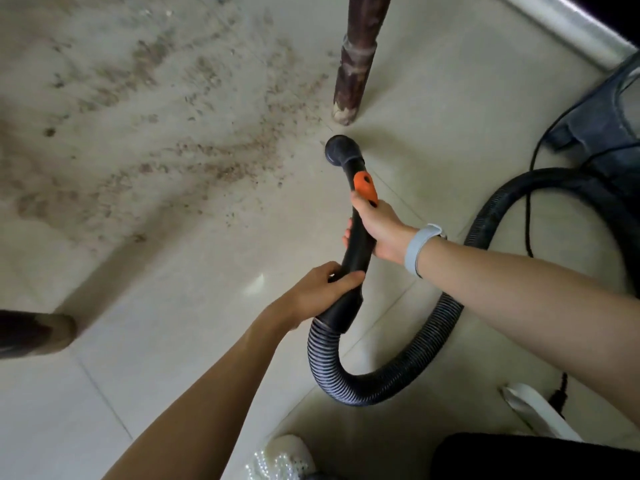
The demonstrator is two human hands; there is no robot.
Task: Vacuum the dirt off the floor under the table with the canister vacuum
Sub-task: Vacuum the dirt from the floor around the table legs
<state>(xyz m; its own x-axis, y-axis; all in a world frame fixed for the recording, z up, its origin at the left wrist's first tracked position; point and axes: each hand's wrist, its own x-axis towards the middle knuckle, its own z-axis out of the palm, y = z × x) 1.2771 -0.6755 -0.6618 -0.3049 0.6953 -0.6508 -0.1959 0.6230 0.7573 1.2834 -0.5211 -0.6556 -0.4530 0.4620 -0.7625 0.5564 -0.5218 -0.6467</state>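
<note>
Pale tiled floor [173, 341] fills the view, grout lines running diagonally. Brown dirt [166, 140] is scattered in streaks and clumps across the upper left of the floor, thinning out toward the centre. Canister vacuum body [609, 123], dark blue-grey, sits at the right edge, partly cut off, beside a metal door track [568, 26] at top right. Black ribbed hose [433, 344] loops from the canister down and round to the rigid black handle tube [356, 244]. Thin black power cord [528, 202] trails on the floor near the canister. Dark wooden table leg [356, 60] stands upright at top centre, foot worn pale; a second leg [34, 332] shows at the left edge.

Nozzle [341, 150], round black end, sits low at the floor just in front of the first leg's foot, at the edge of the dirt patch; contact with the floor unclear. Orange slider [365, 185] sits on the tube just above the right hand.

Right hand [377, 230] grips the tube near its upper part, fingers wrapped round, thumb by the orange piece; grey wristband [420, 247] on that wrist. Left hand [325, 285] grips the tube lower down, just above the hose cuff, thumb over the top. White shoe [284, 459] at bottom centre, another white shoe [533, 410] at lower right.
</note>
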